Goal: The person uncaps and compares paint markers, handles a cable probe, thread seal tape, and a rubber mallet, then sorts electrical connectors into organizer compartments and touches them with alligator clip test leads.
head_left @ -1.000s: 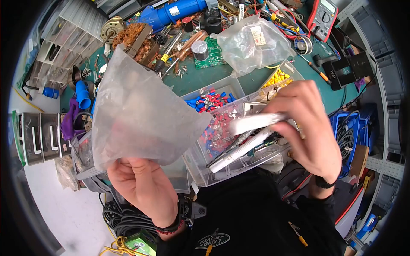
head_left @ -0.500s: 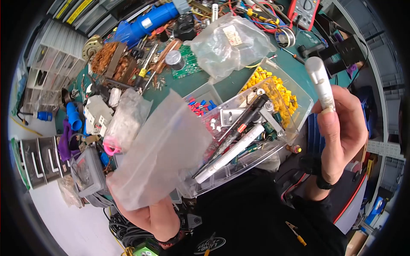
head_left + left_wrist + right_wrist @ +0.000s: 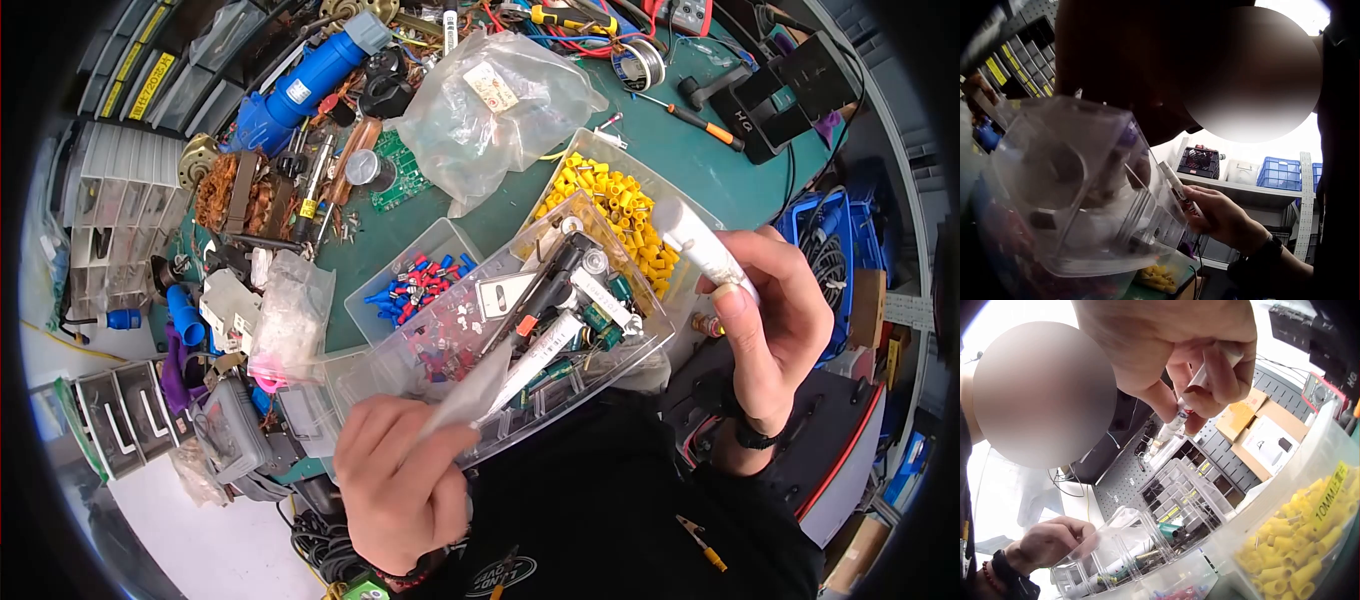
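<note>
My right hand (image 3: 785, 310) pinches a white marker (image 3: 700, 240) between thumb and fingers, held up tilted at the right. Printing shows on the marker's barrel (image 3: 1182, 415) in the right wrist view. Low in the head view, my left hand (image 3: 400, 485) holds a thin translucent plastic bag (image 3: 468, 395), seen nearly edge-on over a clear compartment bin (image 3: 575, 415). In that bin lie a second white marker (image 3: 535, 365), a black pen-like tool (image 3: 552, 290), green parts and small metal pieces. The left hand's fingertips are partly hidden by the bag.
Behind the bin stand a tub of yellow caps (image 3: 610, 205) and a tray of red and blue terminals (image 3: 425, 285). A larger plastic bag (image 3: 500, 100), a green circuit board (image 3: 395, 170), a screwdriver (image 3: 700, 125) and a blue connector (image 3: 300, 90) lie farther back.
My left hand has swung the bag from the left toward the bin and turned it edge-on. The right hand lifted the marker off to the right, then lowered it slightly.
</note>
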The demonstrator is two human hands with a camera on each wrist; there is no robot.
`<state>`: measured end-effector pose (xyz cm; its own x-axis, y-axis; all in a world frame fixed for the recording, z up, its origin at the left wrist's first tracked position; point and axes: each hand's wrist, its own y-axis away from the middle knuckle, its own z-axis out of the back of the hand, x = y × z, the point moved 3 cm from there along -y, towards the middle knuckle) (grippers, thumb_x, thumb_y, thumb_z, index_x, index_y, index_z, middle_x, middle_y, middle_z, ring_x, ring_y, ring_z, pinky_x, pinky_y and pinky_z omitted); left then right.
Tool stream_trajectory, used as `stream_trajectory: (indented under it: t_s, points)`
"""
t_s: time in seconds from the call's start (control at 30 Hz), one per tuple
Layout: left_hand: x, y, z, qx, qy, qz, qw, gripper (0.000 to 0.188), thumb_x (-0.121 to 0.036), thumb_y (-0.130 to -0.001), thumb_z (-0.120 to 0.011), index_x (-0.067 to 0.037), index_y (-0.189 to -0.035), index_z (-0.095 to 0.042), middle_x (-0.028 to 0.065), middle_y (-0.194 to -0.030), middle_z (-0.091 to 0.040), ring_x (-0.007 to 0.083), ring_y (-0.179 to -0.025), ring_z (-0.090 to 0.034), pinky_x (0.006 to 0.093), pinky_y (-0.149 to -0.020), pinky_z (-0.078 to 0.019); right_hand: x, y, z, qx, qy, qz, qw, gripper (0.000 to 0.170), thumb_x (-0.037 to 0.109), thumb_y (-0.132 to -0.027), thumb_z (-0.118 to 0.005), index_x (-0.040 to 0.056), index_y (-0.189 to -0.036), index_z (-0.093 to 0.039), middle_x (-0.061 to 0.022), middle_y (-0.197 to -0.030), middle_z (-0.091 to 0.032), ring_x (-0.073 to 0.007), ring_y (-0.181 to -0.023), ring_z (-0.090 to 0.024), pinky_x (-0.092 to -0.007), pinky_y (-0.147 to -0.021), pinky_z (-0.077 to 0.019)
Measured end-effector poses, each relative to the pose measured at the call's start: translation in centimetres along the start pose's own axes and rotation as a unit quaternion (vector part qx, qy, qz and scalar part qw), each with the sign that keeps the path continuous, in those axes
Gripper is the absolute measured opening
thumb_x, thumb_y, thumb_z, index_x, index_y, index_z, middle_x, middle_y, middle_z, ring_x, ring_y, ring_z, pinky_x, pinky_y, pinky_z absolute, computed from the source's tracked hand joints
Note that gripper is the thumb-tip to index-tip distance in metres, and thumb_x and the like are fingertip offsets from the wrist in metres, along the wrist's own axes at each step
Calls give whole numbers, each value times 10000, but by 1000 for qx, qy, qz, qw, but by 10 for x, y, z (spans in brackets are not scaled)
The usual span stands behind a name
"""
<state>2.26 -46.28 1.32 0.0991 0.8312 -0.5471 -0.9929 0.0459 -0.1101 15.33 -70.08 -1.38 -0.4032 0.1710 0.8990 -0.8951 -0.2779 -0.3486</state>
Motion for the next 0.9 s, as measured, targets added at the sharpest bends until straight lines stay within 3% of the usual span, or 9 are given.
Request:
stream_trajectory:
  t_s: [0.13, 0.23, 0.43, 0.5, 0.57, 0.6, 0.7, 0.83, 0.9]
  points:
    - [-8, -10, -5, -38, 34, 87, 995, 295, 11, -700, -601, -23, -992, -623, 126, -865, -622, 344, -754, -556, 400, -693, -445, -6, 1, -1, 2, -6, -10, 1000, 248, 55, -827, -703, -54, -1044, -654, -116, -861, -657, -120, -672, -550, -228, -571, -387]
    - [6, -10, -16, -42, -61, 145, 987, 213, -40, -840, -606, -22, -1051, -614, 140, -972, -573, 292, -839, -537, 361, -787, -435, -8, -1, 1, 20, -10, -18, 1000, 248, 59, -827, -705, -54, -1042, -655, -128, -879, -664, -134, -687, -567, -233, -584, -409]
    - [-8, -18, -10, -189, -207, 145, 949, 271, -15, -704, -771, -100, -955, -713, 94, -1033, -538, 257, -873, -499, 383, -761, -428, -13, 0, 3, 18, -9, -1, 1000, 253, 67, -825, -710, -51, -1042, -656, -144, -903, -673, -166, -719, -599, -249, -620, -449]
    - [-5, -18, -7, -182, -217, 122, 951, 232, -42, -683, -792, -78, -901, -722, 74, -978, -568, 242, -852, -519, 369, -743, -420, -15, 0, 3, 17, -13, -3, 1000, 253, 69, -824, -711, -52, -1041, -657, -144, -899, -672, -168, -719, -599, -249, -619, -449]
    - [1, -18, -12, -91, -197, 112, 970, 193, -68, -699, -788, -62, -880, -722, 47, -910, -600, 240, -831, -543, 360, -733, -411, -16, 0, 3, 17, -16, -5, 1000, 253, 70, -824, -712, -52, -1039, -657, -144, -895, -671, -169, -719, -600, -249, -619, -448]
    - [3, -20, -14, -93, -202, 119, 968, 171, -89, -726, -772, -49, -884, -719, 27, -856, -619, 238, -812, -560, 364, -743, -402, -16, 0, 3, 19, -13, -4, 1000, 253, 69, -823, -712, -53, -1038, -656, -144, -893, -670, -170, -719, -600, -249, -620, -448]
    - [1, -21, -12, -59, -202, 124, 970, 151, -92, -751, -753, -49, -892, -718, 45, -917, -622, 245, -850, -562, 376, -785, -402, -16, 1, 3, 17, -7, -1, 1000, 254, 71, -821, -714, -53, -1036, -656, -140, -883, -668, -168, -711, -597, -248, -613, -443]
    - [-3, -21, -12, -72, -188, 128, 971, 157, -91, -754, -748, -56, -905, -721, 54, -980, -621, 260, -893, -560, 382, -810, -400, -12, 0, 6, 38, 3, 5, 999, 259, 70, -813, -720, -51, -1033, -657, -124, -862, -661, -149, -688, -580, -245, -590, -421]
    - [-9, -18, -9, -121, -176, 120, 969, 193, -101, -743, -759, -74, -932, -728, 68, -1028, -616, 272, -937, -558, 379, -829, -400, -12, 1, 4, 34, 3, -3, 999, 258, 69, -812, -720, -51, -1033, -657, -119, -857, -659, -142, -682, -574, -243, -585, -416]
